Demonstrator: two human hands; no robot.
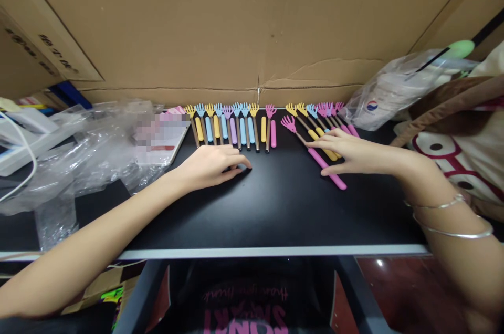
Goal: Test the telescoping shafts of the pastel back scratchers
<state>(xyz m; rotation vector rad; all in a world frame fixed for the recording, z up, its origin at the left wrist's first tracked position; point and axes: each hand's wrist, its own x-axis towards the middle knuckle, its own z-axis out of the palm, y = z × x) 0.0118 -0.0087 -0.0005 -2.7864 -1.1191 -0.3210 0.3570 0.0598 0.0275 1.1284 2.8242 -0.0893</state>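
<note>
A neat row of small back scratchers (232, 126) with yellow, blue, purple and pink claw heads lies at the back of the black table (275, 208). My left hand (212, 166) rests palm down at the near ends of that row, fingers loosely curled on the table. To the right lies a looser bunch of scratchers (318, 113). My right hand (354, 153) lies flat over that bunch, fingers stretched out. Its fingertips touch a pink scratcher (311, 150) that lies slanted, apart from the others.
A cardboard wall (236, 24) closes off the back. Crumpled clear plastic bags (90, 150) and a pink-and-white card (165, 137) lie at left. Another plastic bag (394, 92) and a plush toy (452, 134) sit at right. The table's front edge (275, 252) is near me.
</note>
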